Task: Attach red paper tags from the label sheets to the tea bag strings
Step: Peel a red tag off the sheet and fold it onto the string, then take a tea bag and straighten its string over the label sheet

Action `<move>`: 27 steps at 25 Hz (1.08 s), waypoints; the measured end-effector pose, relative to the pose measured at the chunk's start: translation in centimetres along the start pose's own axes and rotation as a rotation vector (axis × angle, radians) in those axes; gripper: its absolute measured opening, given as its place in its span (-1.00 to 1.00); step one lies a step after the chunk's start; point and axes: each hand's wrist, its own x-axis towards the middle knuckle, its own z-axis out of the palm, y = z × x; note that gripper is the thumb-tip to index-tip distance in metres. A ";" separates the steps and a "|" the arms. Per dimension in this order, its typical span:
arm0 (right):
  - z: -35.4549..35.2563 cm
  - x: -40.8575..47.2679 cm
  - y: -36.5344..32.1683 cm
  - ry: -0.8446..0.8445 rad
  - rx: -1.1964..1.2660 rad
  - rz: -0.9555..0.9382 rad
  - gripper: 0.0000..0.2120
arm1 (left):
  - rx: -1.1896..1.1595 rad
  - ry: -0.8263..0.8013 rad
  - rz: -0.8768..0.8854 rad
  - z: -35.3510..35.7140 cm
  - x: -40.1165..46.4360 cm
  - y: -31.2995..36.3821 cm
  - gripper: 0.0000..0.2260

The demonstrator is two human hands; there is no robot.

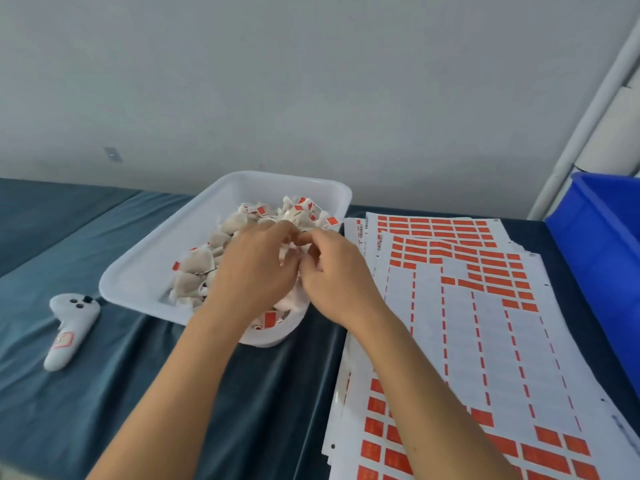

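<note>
Both hands meet over the white tray [145, 271]: left hand [256, 268] and right hand [336, 275] have fingers curled, pinching a small white piece between them; can't tell what exactly. Tray holds a heap of tea bags [201, 268], many with red tags. Label sheets [485, 323] fan out right of it, overlapping. Blue bin [602, 237] far right. White controller [71, 327] lies left on the blue cloth [138, 393].
</note>
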 end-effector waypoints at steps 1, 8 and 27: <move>-0.7 -0.2 -0.3 0.022 0.010 -0.004 -0.75 | 0.086 0.062 0.030 -0.2 -0.1 0.8 -0.79; -7.8 -3.8 1.5 0.057 -0.076 0.071 -0.72 | -0.164 0.016 0.269 3.5 -0.6 9.0 -0.86; -17.5 -11.5 7.1 -0.363 -0.402 0.514 -0.77 | -0.376 -0.367 0.378 18.0 -5.6 13.1 -0.87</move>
